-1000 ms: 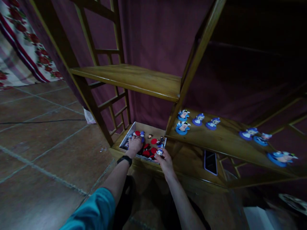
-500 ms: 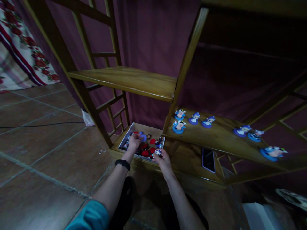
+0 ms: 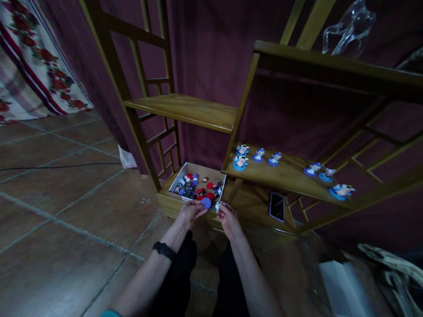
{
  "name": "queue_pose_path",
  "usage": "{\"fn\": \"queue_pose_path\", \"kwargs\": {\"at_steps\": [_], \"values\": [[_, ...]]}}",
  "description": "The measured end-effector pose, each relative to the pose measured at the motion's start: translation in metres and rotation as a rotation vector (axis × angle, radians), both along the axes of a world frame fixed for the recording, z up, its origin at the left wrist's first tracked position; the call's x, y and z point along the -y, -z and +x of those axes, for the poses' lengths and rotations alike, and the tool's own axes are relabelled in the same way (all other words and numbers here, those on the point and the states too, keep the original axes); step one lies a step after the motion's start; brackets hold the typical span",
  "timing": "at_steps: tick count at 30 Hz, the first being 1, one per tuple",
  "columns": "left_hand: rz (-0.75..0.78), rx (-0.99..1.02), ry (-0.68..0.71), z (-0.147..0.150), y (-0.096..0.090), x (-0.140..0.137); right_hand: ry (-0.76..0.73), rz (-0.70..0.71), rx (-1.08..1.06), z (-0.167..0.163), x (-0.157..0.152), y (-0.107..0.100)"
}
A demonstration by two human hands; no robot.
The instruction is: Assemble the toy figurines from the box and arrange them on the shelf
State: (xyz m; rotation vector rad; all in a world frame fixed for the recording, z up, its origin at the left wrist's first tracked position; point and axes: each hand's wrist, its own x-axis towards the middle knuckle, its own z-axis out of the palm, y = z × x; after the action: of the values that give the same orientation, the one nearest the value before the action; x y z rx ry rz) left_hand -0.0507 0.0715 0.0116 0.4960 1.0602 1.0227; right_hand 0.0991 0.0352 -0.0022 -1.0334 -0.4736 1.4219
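My left hand pinches a round purple disc base near the front edge of a shallow box. Close beside it, my right hand grips a small white-and-blue figurine by its side. The disc and the figurine are apart, with a small gap between them. Behind both hands lies the white-walled box, holding several small figures and red discs. Its front wall is partly hidden by my hands.
Several figurines on blue and purple bases, one a pig-like figure, stand on the wooden shelf to the right. Below lies a phone. A clear glass animal stands on the upper shelf. White paper lies at lower right.
My left hand has lifted the purple disc out of the box and brought it towards the figurine in my right hand. The view has shifted, showing the glass animal.
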Motion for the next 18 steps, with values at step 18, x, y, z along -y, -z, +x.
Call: {"fn": "queue_pose_path", "kwargs": {"at_steps": [18], "values": [[0.116, 0.111, 0.026, 0.037, 0.014, 0.056, 0.110, 0.137, 0.414, 0.005, 0.047, 0.008]]}}
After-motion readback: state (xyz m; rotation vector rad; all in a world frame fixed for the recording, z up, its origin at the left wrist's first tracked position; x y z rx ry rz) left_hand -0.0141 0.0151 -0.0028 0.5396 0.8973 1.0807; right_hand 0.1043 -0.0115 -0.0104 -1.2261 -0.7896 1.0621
